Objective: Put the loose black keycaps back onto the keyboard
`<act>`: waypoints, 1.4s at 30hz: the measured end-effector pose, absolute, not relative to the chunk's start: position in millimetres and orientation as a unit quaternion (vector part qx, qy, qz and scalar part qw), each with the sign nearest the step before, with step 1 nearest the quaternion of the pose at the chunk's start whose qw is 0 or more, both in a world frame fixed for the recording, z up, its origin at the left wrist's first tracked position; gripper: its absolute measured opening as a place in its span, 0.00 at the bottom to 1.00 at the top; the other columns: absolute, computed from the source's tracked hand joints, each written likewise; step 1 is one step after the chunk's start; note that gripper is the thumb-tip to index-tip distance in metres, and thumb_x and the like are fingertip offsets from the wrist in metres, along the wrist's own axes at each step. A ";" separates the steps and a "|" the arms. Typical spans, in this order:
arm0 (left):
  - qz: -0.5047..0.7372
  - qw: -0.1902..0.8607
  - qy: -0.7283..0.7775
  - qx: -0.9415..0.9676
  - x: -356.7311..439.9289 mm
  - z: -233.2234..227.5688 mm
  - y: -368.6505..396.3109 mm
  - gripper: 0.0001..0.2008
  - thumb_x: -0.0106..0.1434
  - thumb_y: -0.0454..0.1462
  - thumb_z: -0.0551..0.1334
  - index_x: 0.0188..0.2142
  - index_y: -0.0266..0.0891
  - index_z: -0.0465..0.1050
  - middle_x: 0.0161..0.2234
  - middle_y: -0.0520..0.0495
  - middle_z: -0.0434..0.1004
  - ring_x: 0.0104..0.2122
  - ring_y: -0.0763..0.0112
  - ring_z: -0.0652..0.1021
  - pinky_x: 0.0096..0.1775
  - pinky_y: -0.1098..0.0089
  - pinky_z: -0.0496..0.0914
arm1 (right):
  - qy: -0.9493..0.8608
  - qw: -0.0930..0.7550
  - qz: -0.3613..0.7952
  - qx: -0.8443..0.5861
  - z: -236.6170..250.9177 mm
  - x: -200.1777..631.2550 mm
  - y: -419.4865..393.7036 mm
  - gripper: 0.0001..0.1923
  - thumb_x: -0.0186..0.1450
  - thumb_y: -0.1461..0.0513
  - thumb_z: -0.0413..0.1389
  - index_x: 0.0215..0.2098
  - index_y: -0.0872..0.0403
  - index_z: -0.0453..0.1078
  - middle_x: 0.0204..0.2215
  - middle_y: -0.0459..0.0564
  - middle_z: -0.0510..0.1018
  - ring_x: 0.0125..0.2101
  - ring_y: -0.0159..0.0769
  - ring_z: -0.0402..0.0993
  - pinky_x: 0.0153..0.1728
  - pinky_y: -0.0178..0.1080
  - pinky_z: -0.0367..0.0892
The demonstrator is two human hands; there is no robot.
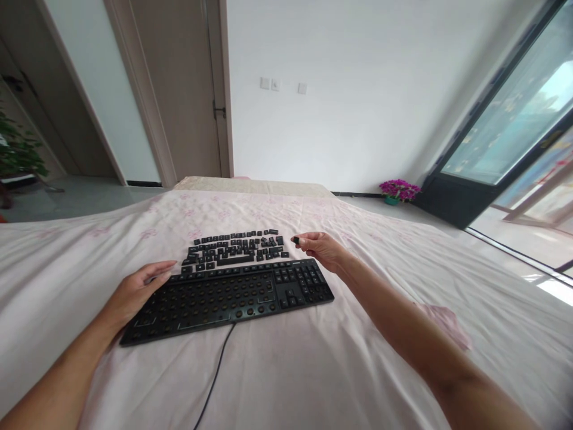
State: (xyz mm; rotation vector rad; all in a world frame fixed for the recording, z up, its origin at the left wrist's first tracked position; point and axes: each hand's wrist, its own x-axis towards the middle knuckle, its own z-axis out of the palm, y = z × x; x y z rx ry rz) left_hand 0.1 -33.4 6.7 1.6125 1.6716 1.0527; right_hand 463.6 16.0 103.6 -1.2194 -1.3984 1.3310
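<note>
A black keyboard (282, 292) lies on the cloth, its main block stripped of keycaps while the right-hand keys are still in place. Just beyond its far edge, loose black keycaps (235, 260) are laid out in rough rows, some of them jumbled. Between thumb and forefinger, my right hand (323, 248) pinches a single black keycap (296, 240), to the right of the rows. My left hand (141, 289) rests at the keyboard's far left corner, fingers stretched out and thumb apart, with nothing held.
Pale pink cloth (286, 370) with folds covers the surface. The keyboard's cable (218, 370) runs toward me. A crumpled pink cloth (445, 322) lies near my right forearm. Purple flowers (400, 190) stand by the wall, and a door (183, 89) is at the back left.
</note>
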 end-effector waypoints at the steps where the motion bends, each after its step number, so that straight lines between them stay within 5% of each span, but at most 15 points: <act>1: 0.395 0.293 0.627 0.605 0.5 7.3 -33.9 0.31 0.57 0.57 0.62 0.54 0.43 0.75 0.53 0.45 0.78 0.53 0.56 0.77 0.56 0.61 0.69 | -0.547 0.420 0.547 -0.475 104.6 459.7 11.2 0.21 0.46 0.50 0.71 0.32 0.55 0.81 0.25 0.48 0.78 0.24 0.28 0.63 0.24 0.33 0.55; 12: 0.387 0.282 0.631 0.610 1.6 10.0 -36.4 0.32 0.58 0.58 0.61 0.54 0.41 0.75 0.53 0.43 0.78 0.52 0.55 0.78 0.55 0.61 0.70 | -0.523 0.433 0.582 -0.447 107.5 450.8 -24.1 0.21 0.44 0.51 0.72 0.32 0.54 0.81 0.26 0.48 0.81 0.25 0.30 0.69 0.29 0.35 0.61; 20: 0.389 0.299 0.631 0.601 7.9 21.1 -44.3 0.35 0.57 0.59 0.61 0.56 0.39 0.72 0.54 0.42 0.77 0.53 0.58 0.77 0.54 0.66 0.69 | -0.726 0.292 0.271 -0.561 85.9 499.1 -43.6 0.07 0.55 0.60 0.65 0.33 0.48 0.82 0.32 0.47 0.83 0.36 0.40 0.76 0.41 0.40 0.65; 25: 0.408 0.324 0.629 0.577 9.8 21.8 -45.9 0.36 0.57 0.58 0.62 0.58 0.38 0.70 0.55 0.40 0.76 0.55 0.58 0.75 0.58 0.64 0.65 | -0.837 0.179 0.057 -0.515 77.0 511.9 -58.4 0.06 0.63 0.59 0.63 0.38 0.46 0.82 0.33 0.47 0.82 0.37 0.39 0.73 0.43 0.41 0.61; 42: 0.410 0.339 0.626 0.570 5.8 17.0 -46.0 0.38 0.56 0.58 0.63 0.59 0.38 0.69 0.52 0.40 0.78 0.50 0.59 0.77 0.49 0.69 0.71 | -0.876 0.062 -0.095 -0.469 76.4 493.0 -72.9 0.07 0.68 0.59 0.58 0.38 0.48 0.80 0.29 0.49 0.78 0.33 0.37 0.66 0.34 0.41 0.49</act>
